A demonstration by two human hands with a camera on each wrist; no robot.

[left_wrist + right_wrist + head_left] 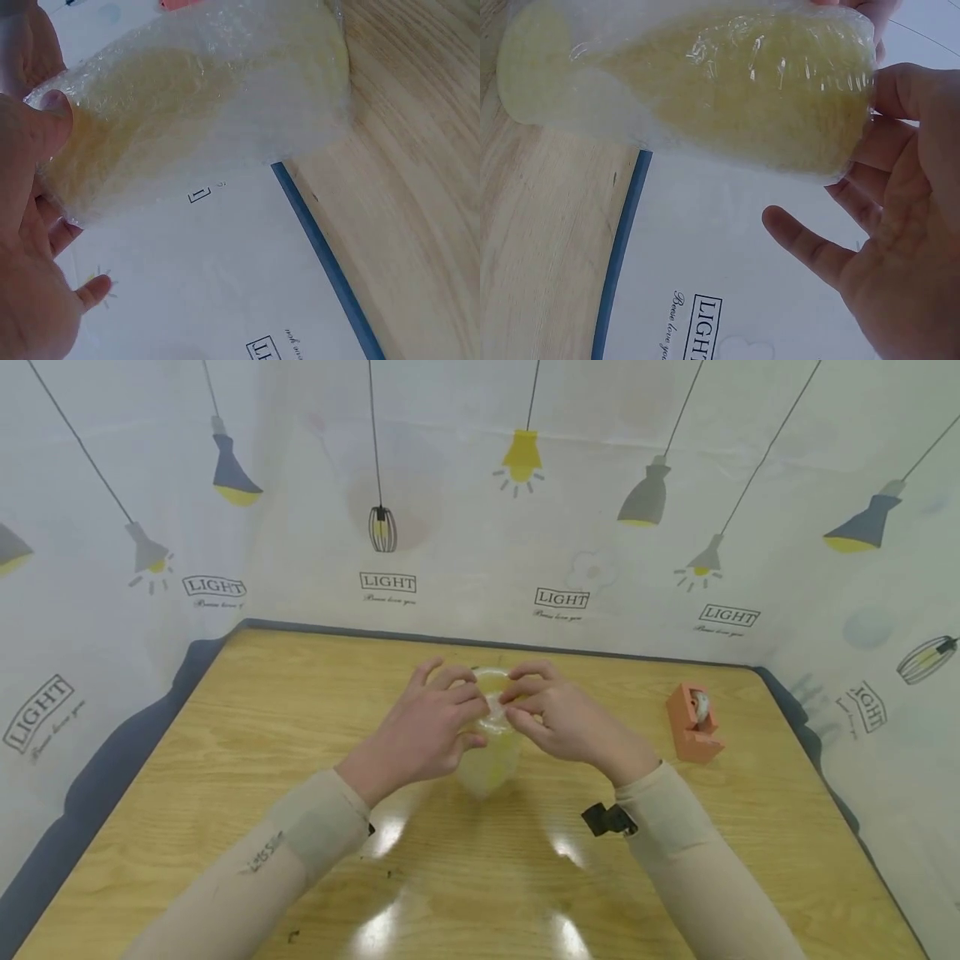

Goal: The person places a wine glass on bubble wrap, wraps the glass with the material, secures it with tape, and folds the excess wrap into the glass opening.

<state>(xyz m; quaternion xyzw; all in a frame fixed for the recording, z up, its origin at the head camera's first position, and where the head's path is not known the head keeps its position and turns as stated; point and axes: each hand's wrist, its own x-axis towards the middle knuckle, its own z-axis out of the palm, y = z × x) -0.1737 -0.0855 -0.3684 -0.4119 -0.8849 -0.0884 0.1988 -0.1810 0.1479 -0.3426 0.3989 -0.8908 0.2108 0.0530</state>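
A yellowish stemmed glass [757, 90], wrapped in clear bubble wrap [202, 105], stands upright on the table. Through the wrap, its wide bowl narrows toward a round foot [536, 67]. Both hands are at the top end, one on each side. My left hand [427, 727] pinches the wrap's upper edge, its thumb [56, 116] against the plastic in the left wrist view. From the other side my right hand [566, 714] pinches the same edge, fingertips over the opening. One finger [802, 240] of the right hand stretches away from the wrap.
An orange tape dispenser [692, 725] with a roll of clear tape stands on the wooden table [247, 760] to the right. A pale curtain [465, 527] printed with lamps hangs around the table's back and sides. Small dark marks dot the tabletop near the front.
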